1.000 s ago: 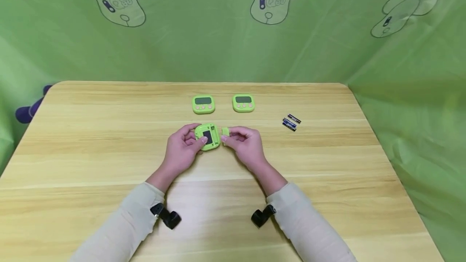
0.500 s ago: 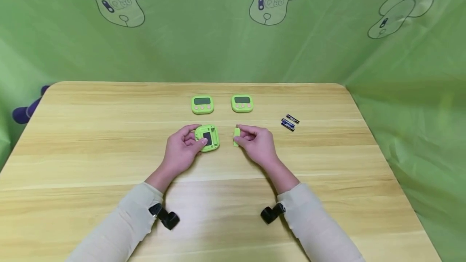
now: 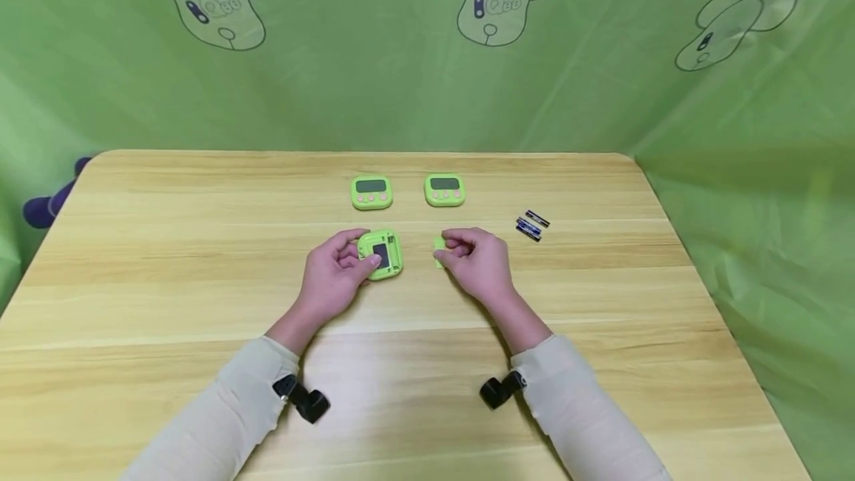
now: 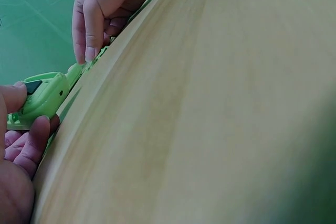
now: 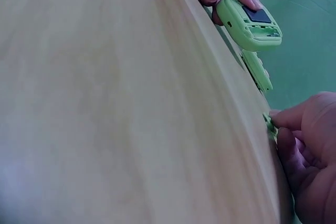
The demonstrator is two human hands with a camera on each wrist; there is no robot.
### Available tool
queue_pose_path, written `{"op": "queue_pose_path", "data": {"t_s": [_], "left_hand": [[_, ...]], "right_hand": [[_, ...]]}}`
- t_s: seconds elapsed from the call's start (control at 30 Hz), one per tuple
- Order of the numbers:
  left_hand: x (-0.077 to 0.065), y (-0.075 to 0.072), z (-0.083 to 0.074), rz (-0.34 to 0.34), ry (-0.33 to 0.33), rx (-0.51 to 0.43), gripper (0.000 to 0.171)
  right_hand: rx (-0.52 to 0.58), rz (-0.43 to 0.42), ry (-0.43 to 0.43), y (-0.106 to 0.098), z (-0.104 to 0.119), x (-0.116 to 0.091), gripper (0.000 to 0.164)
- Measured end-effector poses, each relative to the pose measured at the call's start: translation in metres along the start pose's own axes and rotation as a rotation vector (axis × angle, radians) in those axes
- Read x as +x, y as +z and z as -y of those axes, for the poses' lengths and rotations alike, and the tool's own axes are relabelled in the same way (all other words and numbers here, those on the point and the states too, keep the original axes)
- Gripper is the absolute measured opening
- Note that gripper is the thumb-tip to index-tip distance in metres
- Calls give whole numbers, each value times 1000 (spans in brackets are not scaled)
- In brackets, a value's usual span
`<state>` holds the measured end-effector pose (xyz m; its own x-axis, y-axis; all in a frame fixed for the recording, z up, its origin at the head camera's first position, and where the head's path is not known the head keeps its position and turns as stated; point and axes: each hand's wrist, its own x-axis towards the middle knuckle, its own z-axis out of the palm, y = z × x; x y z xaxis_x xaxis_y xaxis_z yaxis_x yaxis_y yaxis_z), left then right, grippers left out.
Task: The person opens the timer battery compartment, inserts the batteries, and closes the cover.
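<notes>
My left hand point(image 3: 332, 271) grips a green digital timer point(image 3: 390, 272), its back turned up and the battery slot uncovered; the thumb lies across a dark patch on the back. To the right of it, my right hand point(image 3: 479, 264) pinches a small green battery cover point(image 3: 439, 243) between thumb and fingers, down at the tabletop. In the right wrist view the timer point(image 5: 241, 27) shows its open slot, and the cover point(image 5: 269, 123) is mostly hidden by the fingers.
Two more green timers, a left one point(image 3: 371, 203) and a right one point(image 3: 444, 200), lie screen up further back on the wooden table point(image 3: 200, 258). Several small dark batteries point(image 3: 529, 227) lie to the right. A green curtain point(image 3: 374, 95) hangs behind the table.
My right hand has drawn the battery cover away from the timer to the right and lowered it to the table. My left hand keeps its grip, almost still.
</notes>
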<state>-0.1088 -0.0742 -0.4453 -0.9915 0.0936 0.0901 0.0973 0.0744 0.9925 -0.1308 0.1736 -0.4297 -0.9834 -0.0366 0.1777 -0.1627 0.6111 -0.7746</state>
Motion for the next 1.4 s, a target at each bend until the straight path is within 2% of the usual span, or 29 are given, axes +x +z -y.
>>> {"op": "queue_pose_path", "data": {"t_s": [0.23, 0.57, 0.83, 1.17, 1.4], "left_hand": [[-1, 0, 2, 4, 6, 10, 42], [0, -1, 1, -8, 42, 45, 40], [0, -1, 0, -4, 46, 43, 40], [0, -1, 1, 0, 39, 39, 40], [0, -1, 0, -2, 41, 45, 41]], "right_hand": [[27, -28, 34, -13, -7, -5, 23], [-14, -143, 55, -47, -33, -16, 27], [-40, -196, 143, -71, -48, -19, 35], [-133, -170, 216, -81, -53, -11, 40], [-178, -135, 208, -80, -52, -8, 26]]}}
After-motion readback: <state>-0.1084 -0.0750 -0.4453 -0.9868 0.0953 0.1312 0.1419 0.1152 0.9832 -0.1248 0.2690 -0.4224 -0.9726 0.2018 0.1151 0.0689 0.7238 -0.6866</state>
